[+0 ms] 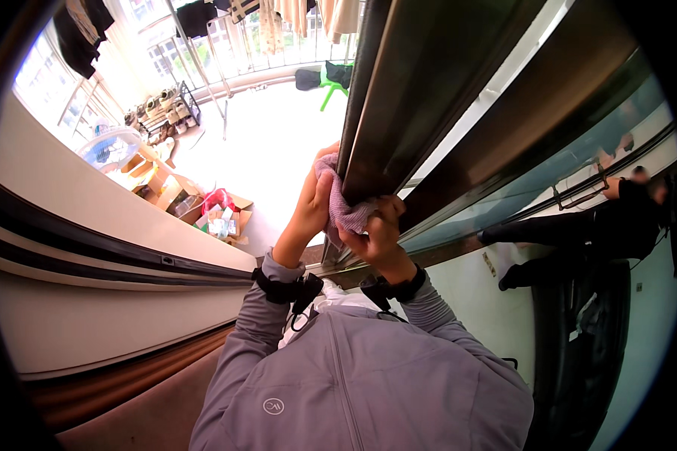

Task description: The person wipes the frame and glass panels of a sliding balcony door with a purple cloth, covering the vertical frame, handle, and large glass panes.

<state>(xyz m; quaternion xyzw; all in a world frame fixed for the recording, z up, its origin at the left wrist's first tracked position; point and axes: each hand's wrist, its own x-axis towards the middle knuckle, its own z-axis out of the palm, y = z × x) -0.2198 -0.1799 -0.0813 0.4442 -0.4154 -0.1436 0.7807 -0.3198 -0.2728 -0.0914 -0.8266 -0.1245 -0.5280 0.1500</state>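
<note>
A mauve cloth is wrapped around the lower part of a dark brown sliding-door frame, in the middle of the view. My left hand presses the cloth against the frame's left edge, its fingers closed over the fabric. On the right side of the frame, my right hand has its fingers bunched on the other end of the cloth. Both fingertips are partly hidden by the fabric and the frame. Each wrist wears a black strap with a small device on it.
To the left is a cream wall panel. Beyond it stand open cardboard boxes, a shoe rack, a green stool and hanging clothes. Another person in black is at the right, beside a black sofa.
</note>
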